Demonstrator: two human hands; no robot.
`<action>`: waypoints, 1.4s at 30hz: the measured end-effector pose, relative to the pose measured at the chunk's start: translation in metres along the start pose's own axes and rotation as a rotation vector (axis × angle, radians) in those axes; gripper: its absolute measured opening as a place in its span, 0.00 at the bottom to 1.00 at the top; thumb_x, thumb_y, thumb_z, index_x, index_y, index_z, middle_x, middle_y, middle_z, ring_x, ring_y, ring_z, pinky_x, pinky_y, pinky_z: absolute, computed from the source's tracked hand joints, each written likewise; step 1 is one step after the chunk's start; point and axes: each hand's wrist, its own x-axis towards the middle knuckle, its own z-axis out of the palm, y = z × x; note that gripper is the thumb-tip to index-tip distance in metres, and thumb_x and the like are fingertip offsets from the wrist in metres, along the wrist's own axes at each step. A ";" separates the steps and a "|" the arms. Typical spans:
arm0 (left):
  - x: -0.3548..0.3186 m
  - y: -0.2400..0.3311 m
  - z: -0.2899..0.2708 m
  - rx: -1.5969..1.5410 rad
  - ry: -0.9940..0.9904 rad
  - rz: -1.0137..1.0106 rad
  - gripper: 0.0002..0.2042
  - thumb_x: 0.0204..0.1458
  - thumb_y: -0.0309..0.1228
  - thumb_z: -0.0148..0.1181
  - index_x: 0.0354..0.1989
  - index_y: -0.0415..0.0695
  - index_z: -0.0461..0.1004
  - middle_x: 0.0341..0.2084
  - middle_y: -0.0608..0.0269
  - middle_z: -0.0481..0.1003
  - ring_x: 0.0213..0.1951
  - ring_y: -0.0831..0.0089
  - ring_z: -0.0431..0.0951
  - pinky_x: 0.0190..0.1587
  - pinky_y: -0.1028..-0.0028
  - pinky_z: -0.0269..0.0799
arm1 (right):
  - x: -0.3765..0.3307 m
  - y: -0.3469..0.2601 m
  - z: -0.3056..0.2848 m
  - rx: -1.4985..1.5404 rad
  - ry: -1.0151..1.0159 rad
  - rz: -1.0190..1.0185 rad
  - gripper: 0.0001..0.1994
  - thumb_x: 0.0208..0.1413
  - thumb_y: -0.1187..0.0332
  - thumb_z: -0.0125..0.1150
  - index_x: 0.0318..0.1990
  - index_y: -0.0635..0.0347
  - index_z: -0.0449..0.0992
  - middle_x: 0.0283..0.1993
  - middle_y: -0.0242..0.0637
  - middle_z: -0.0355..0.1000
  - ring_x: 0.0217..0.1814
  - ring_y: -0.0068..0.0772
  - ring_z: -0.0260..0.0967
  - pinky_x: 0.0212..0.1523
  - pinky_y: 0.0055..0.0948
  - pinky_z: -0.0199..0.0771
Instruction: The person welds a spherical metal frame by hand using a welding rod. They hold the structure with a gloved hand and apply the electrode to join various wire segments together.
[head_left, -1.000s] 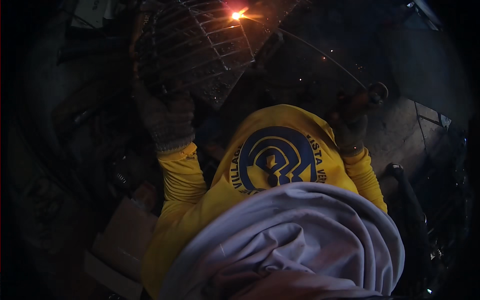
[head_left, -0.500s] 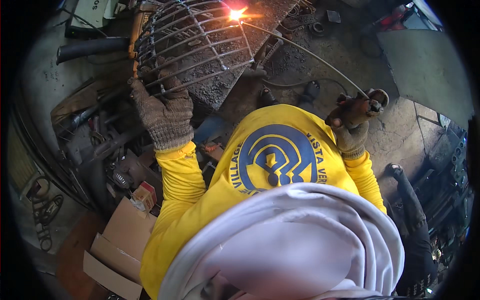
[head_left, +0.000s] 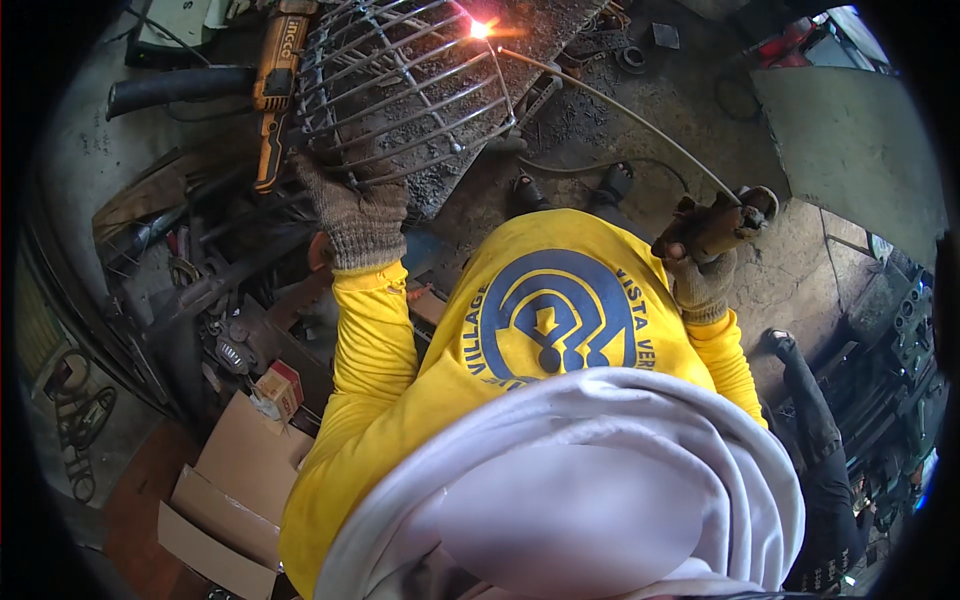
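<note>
My left hand [head_left: 360,215], in a brown knitted glove, grips the near left edge of a curved metal grille [head_left: 425,105]. Its fingertips are partly hidden behind the bars. The grille rests on a dark, debris-covered worktable [head_left: 455,175]. In my right hand [head_left: 703,285], also gloved, is a worn welding electrode holder [head_left: 708,228], fingers closed around it. From it a long, thin welding rod [head_left: 620,112] reaches up and left to the grille's far right corner. A bright orange welding arc [head_left: 480,29] burns at the rod's tip.
An orange angle grinder [head_left: 277,80] lies just left of the grille. Cardboard boxes [head_left: 235,490] and a small red box [head_left: 280,385] stand at lower left. A cable [head_left: 590,169] crosses the floor near my feet. A large grey sheet [head_left: 850,140] stands at right.
My left hand and the grille have shifted to the right and slightly nearer, exposing more of the angle grinder. The arc still burns, slightly farther right. My right hand has hardly moved.
</note>
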 end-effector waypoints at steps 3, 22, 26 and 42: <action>0.002 0.006 -0.007 -0.142 -0.080 -0.095 0.24 0.61 0.53 0.48 0.50 0.46 0.75 0.48 0.53 0.77 0.47 0.56 0.80 0.46 0.53 0.81 | 0.001 -0.001 0.000 0.048 0.016 -0.008 0.22 0.44 0.69 0.66 0.48 0.66 0.70 0.31 0.33 0.74 0.32 0.24 0.70 0.41 0.25 0.71; -0.003 -0.001 0.010 0.039 0.088 0.015 0.21 0.59 0.52 0.51 0.45 0.48 0.77 0.40 0.60 0.80 0.35 0.67 0.82 0.34 0.68 0.82 | 0.004 -0.010 0.007 0.032 0.018 -0.047 0.18 0.46 0.68 0.67 0.44 0.64 0.72 0.32 0.32 0.73 0.34 0.24 0.70 0.48 0.28 0.69; -0.001 0.003 -0.002 -0.009 -0.016 -0.032 0.21 0.61 0.51 0.48 0.44 0.47 0.77 0.41 0.58 0.80 0.37 0.65 0.82 0.34 0.66 0.83 | 0.002 -0.017 0.007 0.039 0.047 -0.019 0.19 0.46 0.67 0.67 0.45 0.65 0.71 0.31 0.32 0.73 0.34 0.24 0.70 0.51 0.29 0.68; -0.003 -0.002 0.004 -0.098 -0.008 -0.003 0.16 0.60 0.44 0.52 0.43 0.45 0.78 0.39 0.57 0.81 0.36 0.61 0.83 0.34 0.63 0.85 | 0.012 -0.032 -0.004 -0.117 0.004 -0.098 0.23 0.47 0.62 0.69 0.47 0.67 0.70 0.30 0.33 0.74 0.33 0.23 0.70 0.41 0.26 0.70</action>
